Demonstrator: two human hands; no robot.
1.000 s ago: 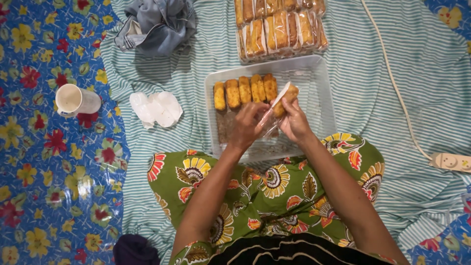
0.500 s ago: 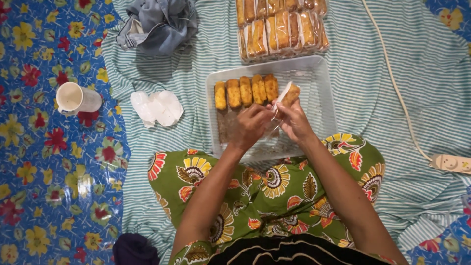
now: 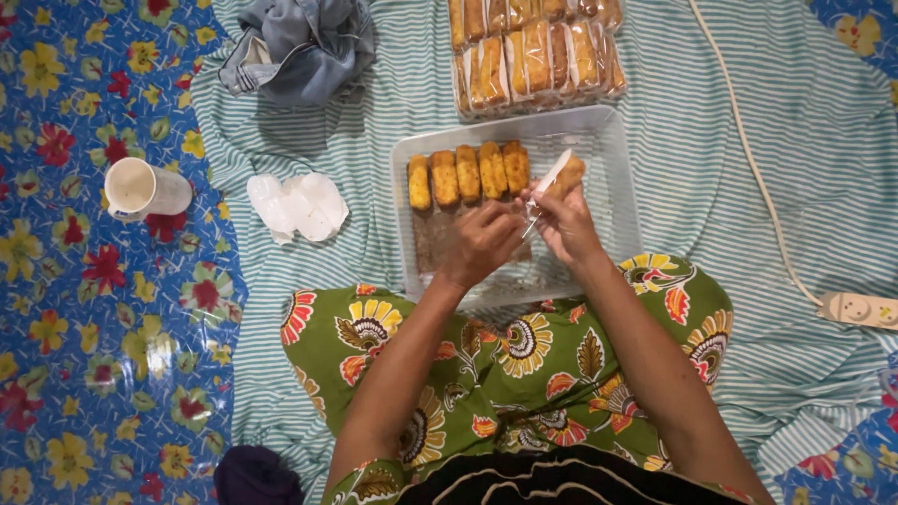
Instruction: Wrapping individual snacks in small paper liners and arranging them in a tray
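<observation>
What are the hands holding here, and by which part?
Right hand grips a fried roll by its near end; both hands' fingers pinch its clear wrapper.

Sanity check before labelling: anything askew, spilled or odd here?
Nothing spilled. Only oddities: the white cup lies tipped on its side on the floral mat, and a crumpled cloth sits bunched above it. Fried rolls stand neatly rowed in the tray.

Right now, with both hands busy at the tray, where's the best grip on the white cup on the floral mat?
Probably the white cup by its side wall, coming from above: it seems to lie tipped over, open mouth at its left end, wall bare, well apart from the left hand.
</observation>
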